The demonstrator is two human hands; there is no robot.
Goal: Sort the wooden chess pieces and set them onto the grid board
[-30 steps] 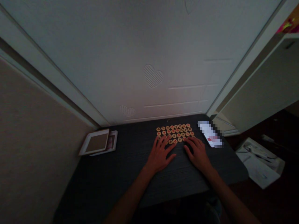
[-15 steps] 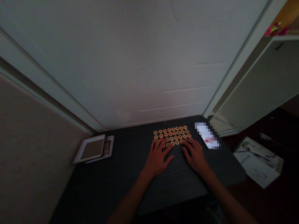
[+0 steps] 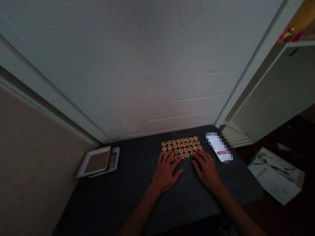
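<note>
Several round wooden game pieces (image 3: 183, 146) with red and dark marks lie packed in rows at the far side of a dark table (image 3: 128, 193). My left hand (image 3: 165, 172) rests flat, fingers spread, its fingertips on the near left pieces. My right hand (image 3: 207, 168) also lies flat and open, fingertips touching the near right pieces. Neither hand holds anything.
A blurred white phone-like item (image 3: 219, 147) lies right of the pieces. A flat white-framed box (image 3: 97, 161) sits at the table's left edge. A pale door or wall panel (image 3: 152, 65) stands behind. Papers (image 3: 277, 177) lie on the floor to the right.
The view has shifted slightly; both hands stay flat at the near edge of the pieces with little movement.
</note>
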